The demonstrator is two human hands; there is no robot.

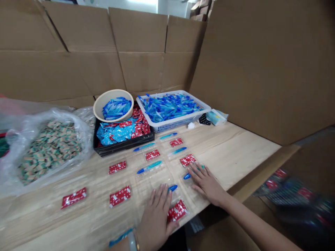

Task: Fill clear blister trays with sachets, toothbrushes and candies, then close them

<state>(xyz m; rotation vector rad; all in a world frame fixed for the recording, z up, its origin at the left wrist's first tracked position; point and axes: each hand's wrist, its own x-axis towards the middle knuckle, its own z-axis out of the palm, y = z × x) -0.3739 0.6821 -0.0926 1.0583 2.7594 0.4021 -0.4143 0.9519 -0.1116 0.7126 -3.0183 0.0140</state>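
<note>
Head view: blue plastic handle [172, 188] lies between left hand [157, 218] and right hand [206, 183].

Along the far edge of the wooden tabletop [235, 157], a cream plastic bowl [98, 104] sits heaped with blue-wrapped pieces [116, 108], perched on a black tray [123, 145] crammed with red and blue packets [117, 132]! Just right, a white plastic basket [170, 124] brims with more blue pieces [167, 107]. Out left, a big clear plastic bag [78, 129] bulges with green-and-tan packets [48, 150], and cardboard sheets [141, 69] wall the far side!
</note>
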